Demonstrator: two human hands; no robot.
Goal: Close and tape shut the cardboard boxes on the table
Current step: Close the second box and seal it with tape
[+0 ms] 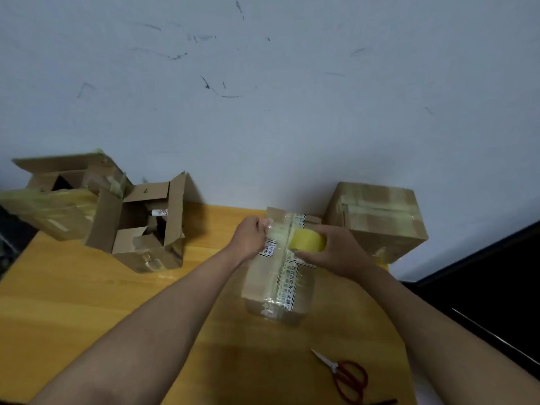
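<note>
The closed cardboard box (277, 276), wrapped in clear tape with a printed black-and-white strip along its top seam, stands on the yellow wooden table (87, 287) in front of the person. The left hand (251, 238) reaches forward with the arm extended, its fingers curled at the far left part of the box's top, pinching what looks like the loose end of clear tape. The right hand (330, 247) comes in from the right, thumb and fingers wrapped round a yellowish tape roll (306, 239) held on the box's top seam.

At the table's far left, a small cardboard box (140, 229) has its flaps up, with a few small items inside that are too dim to tell. Behind it a larger open box (55, 197) shows a dark interior. A taped-shut box (377, 220) stands at the far right. Red-handled scissors (344, 378) lie near the front edge.
</note>
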